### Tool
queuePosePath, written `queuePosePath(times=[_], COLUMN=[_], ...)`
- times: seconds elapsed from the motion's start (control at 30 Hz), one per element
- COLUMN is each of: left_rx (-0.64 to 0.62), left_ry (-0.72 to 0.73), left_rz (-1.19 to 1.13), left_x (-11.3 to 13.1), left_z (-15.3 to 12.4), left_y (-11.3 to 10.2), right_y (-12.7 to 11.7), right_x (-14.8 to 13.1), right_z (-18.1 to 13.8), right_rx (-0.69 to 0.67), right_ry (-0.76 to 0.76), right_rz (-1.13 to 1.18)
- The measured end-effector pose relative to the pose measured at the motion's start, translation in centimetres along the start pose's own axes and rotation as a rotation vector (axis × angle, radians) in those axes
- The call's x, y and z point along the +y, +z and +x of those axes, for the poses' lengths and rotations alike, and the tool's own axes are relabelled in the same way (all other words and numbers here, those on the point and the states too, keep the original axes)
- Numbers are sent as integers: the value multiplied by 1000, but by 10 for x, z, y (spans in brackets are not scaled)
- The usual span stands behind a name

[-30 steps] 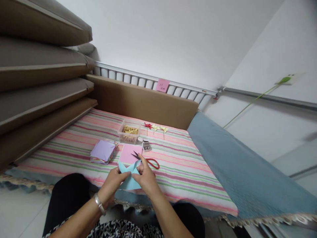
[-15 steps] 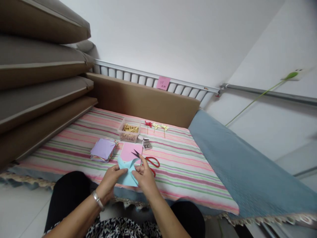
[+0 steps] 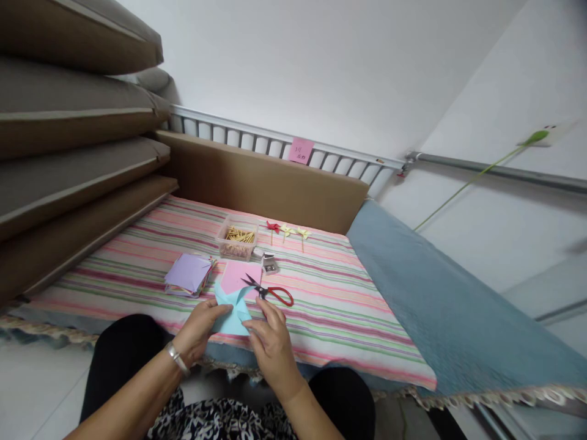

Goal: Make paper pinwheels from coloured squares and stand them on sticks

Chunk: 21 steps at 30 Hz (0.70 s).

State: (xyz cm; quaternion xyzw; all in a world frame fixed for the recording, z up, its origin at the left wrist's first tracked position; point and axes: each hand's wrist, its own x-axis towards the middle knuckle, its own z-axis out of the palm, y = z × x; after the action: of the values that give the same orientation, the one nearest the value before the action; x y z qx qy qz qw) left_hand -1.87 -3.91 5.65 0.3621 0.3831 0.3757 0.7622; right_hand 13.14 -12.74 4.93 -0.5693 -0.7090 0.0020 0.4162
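Note:
A light blue paper pinwheel (image 3: pixel 232 318), its blades partly folded inward, is held low over the front of the cloth. My left hand (image 3: pixel 199 327) is closed on its left side, thumb on top. At the right edge of the paper, my right hand (image 3: pixel 273 342) pinches a corner between thumb and a finger, with another finger raised. Just beyond lie scissors (image 3: pixel 279 296) with red handles, blades half apart, over pink paper (image 3: pixel 238 275). A stack of coloured paper squares (image 3: pixel 189 272), lilac on top, sits to the left.
A clear plastic box (image 3: pixel 236 250) of small wooden sticks stands behind, beside a small open box (image 3: pixel 269 264) of metal bits. Finished pinwheels on sticks, one red (image 3: pixel 272 227) and two pale yellow (image 3: pixel 302 234), lie farther back. Stacked cushions (image 3: pixel 82 140) rise at left.
My right hand has shifted its grip from the pinwheel's middle to its right edge, its thumb leaving the centre. My left hand keeps hold. The view has shifted slightly.

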Motion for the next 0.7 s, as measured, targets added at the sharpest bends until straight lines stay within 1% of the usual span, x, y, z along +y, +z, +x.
queuePosePath(times=[0.13, 0.3, 0.4, 0.5, 0.63, 0.7], left_rx=[-25, 0, -50, -88, -67, -78], left_ry=[12, 24, 26, 20, 7, 9], left_rz=[17, 95, 114, 118, 128, 119], left_x=[-1, -6, -10, -11, -12, -13], left_z=[-3, -6, -8, -10, -10, -9], left_y=[0, 2, 4, 5, 6, 6], right_y=[0, 4, 6, 7, 6, 6], right_x=[-4, -11, -15, -17, -18, -18], right_z=[5, 13, 16, 17, 17, 17], right_rx=[-38, -42, -45, -54, -70, -74], right_ry=[42, 125, 171, 185, 187, 185], right_rz=[24, 11, -22, -54, -81, -87])
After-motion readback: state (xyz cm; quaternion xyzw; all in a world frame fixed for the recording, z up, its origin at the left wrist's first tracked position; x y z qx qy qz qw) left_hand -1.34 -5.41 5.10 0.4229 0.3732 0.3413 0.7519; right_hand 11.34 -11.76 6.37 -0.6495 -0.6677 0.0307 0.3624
